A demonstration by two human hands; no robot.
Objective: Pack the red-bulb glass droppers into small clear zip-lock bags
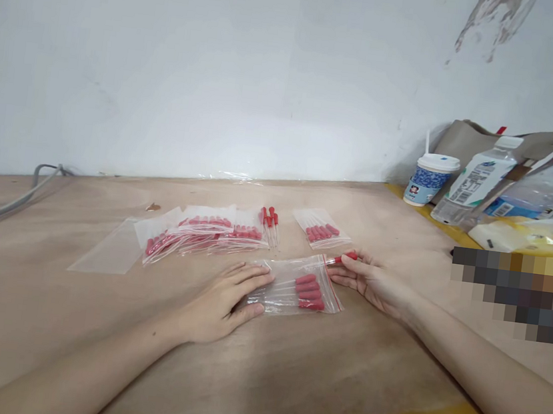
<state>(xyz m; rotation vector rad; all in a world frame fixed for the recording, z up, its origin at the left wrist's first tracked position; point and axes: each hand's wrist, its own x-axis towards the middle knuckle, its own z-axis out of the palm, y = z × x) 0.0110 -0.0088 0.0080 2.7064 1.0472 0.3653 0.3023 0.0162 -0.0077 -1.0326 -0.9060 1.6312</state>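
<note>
A clear zip bag lies flat on the table, with several droppers inside, their red rubber bulbs toward the bag's right, red-striped end. My left hand rests on the bag's left end, fingers and thumb spread. Between thumb and fingers, my right hand pinches one more dropper by its red bulb. Its thin clear tube points left and reaches the bag's right end; how far in it sits is hard to see. Behind the bag lie a few loose droppers.
Filled bags overlap at the back left, beside a flat bag. Another filled bag lies behind my right hand. A paper cup, a bottle and a larger bottle stand at the right. A grey cable runs at left.
</note>
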